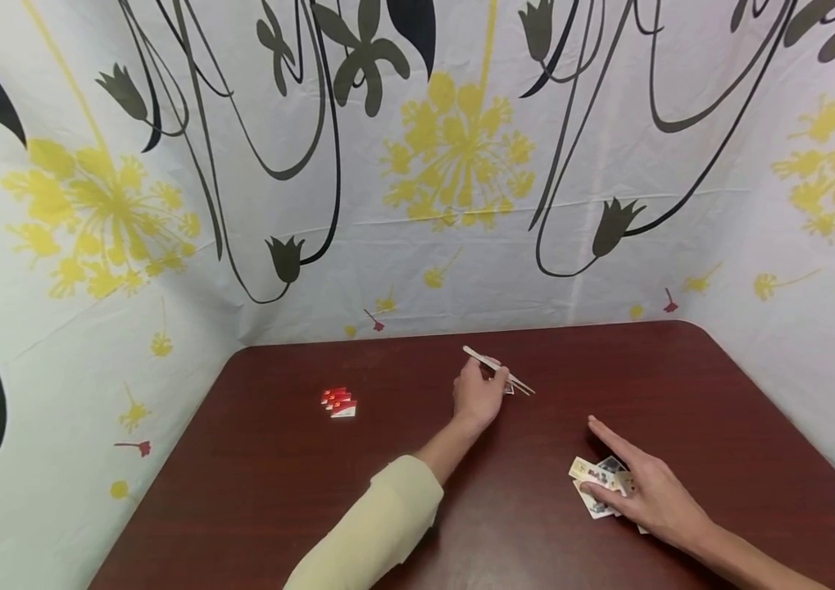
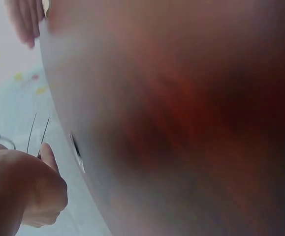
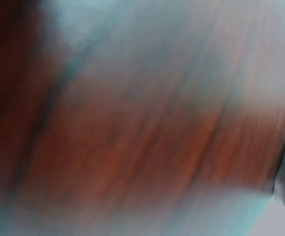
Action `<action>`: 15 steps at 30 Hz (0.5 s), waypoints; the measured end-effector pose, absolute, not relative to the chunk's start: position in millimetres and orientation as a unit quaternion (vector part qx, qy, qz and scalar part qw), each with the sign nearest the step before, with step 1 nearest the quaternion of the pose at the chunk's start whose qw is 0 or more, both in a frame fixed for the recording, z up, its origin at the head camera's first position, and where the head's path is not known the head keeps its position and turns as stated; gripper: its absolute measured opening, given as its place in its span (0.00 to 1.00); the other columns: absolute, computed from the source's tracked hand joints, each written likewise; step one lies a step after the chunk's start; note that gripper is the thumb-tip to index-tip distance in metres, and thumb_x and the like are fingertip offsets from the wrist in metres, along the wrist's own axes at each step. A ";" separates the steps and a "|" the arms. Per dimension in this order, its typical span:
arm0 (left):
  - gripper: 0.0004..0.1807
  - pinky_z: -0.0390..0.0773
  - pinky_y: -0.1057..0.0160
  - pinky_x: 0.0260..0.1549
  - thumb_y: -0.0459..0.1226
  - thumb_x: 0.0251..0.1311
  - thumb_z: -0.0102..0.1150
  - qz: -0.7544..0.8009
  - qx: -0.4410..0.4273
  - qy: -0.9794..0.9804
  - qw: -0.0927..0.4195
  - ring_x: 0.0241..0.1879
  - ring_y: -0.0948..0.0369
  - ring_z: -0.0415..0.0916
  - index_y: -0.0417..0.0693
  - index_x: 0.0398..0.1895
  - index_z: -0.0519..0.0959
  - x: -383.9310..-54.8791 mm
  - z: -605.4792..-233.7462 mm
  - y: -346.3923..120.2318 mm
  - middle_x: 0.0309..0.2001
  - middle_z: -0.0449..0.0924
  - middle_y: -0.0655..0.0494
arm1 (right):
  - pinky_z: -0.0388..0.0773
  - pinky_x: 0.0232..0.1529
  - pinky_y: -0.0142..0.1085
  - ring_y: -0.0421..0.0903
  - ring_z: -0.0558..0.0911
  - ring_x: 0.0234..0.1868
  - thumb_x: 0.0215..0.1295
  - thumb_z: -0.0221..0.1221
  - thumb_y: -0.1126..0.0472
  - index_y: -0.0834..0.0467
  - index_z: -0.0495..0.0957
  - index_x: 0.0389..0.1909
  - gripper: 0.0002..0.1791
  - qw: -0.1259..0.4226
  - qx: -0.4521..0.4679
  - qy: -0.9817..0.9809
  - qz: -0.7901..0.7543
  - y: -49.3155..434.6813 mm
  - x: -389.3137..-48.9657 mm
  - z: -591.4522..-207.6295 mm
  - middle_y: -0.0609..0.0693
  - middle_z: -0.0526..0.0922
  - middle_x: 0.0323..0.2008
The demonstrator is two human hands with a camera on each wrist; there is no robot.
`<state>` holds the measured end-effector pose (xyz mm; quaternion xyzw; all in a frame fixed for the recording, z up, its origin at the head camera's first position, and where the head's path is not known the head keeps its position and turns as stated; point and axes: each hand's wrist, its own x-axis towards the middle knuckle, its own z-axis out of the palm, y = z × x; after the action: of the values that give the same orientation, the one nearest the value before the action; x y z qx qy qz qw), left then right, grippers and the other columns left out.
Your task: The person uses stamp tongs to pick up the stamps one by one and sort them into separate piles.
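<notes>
In the head view, my left hand (image 1: 478,397) pinches long pale tweezers (image 1: 491,363) over the far middle of the table. Their two thin tips point right, and a small picture card (image 1: 509,389) shows partly beside the fingers; whether they touch it I cannot tell. The left wrist view also has the left hand (image 2: 39,189) with the two prongs. To the right, my right hand (image 1: 649,492) is spread with straight fingers, its thumb lying across a loose pile of picture cards (image 1: 594,500). The palm hides part of that pile. The right wrist view is mostly blurred table.
Several small red-and-white cards (image 1: 339,403) overlap on the left part of the dark red-brown table (image 1: 277,492). A patterned cloth (image 1: 417,270) hangs behind the table's far edge and along its sides.
</notes>
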<state>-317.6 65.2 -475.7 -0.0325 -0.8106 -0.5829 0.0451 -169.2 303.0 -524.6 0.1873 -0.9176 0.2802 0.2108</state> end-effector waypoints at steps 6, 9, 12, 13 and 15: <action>0.04 0.86 0.72 0.29 0.36 0.71 0.68 -0.610 -0.063 -0.790 -0.005 0.29 0.59 0.89 0.48 0.42 0.81 -291.1 -480.6 79.9 0.29 0.86 0.58 | 0.58 0.61 0.07 0.23 0.64 0.71 0.56 0.81 0.53 0.50 0.64 0.82 0.54 0.221 0.200 -0.909 0.292 303.8 -169.3 -525.0 0.58 0.74 0.74; 0.05 0.89 0.69 0.30 0.35 0.71 0.68 -0.621 -0.069 -0.780 -0.033 0.30 0.58 0.89 0.47 0.41 0.81 -277.6 -481.5 85.7 0.29 0.85 0.58 | 0.59 0.61 0.08 0.23 0.65 0.70 0.55 0.82 0.54 0.50 0.64 0.82 0.54 0.222 0.202 -0.906 0.298 304.0 -169.8 -524.5 0.58 0.75 0.73; 0.04 0.92 0.64 0.32 0.33 0.70 0.68 -0.635 -0.071 -0.767 -0.057 0.30 0.55 0.90 0.45 0.40 0.81 -265.6 -481.7 91.4 0.29 0.85 0.54 | 0.61 0.59 0.08 0.24 0.66 0.69 0.55 0.82 0.53 0.49 0.65 0.81 0.54 0.223 0.198 -0.906 0.301 303.4 -169.3 -523.8 0.57 0.75 0.73; 0.04 0.92 0.63 0.32 0.33 0.70 0.69 -0.638 -0.072 -0.764 -0.063 0.30 0.54 0.90 0.45 0.40 0.81 -262.1 -481.9 93.1 0.29 0.85 0.53 | 0.61 0.59 0.08 0.24 0.67 0.69 0.55 0.82 0.53 0.48 0.66 0.81 0.53 0.224 0.197 -0.905 0.303 303.4 -169.3 -523.8 0.57 0.76 0.72; 0.04 0.93 0.61 0.33 0.31 0.70 0.68 -0.641 -0.077 -0.760 -0.075 0.30 0.53 0.90 0.43 0.39 0.81 -256.2 -482.0 95.6 0.28 0.85 0.52 | 0.60 0.60 0.08 0.24 0.68 0.68 0.54 0.82 0.54 0.49 0.67 0.80 0.53 0.228 0.200 -0.903 0.303 303.9 -169.3 -523.4 0.58 0.77 0.71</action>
<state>-256.2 95.6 -482.0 -0.0769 -0.7602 -0.6408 -0.0745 -169.3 303.9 -523.4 0.2002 -0.9035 0.3025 0.2284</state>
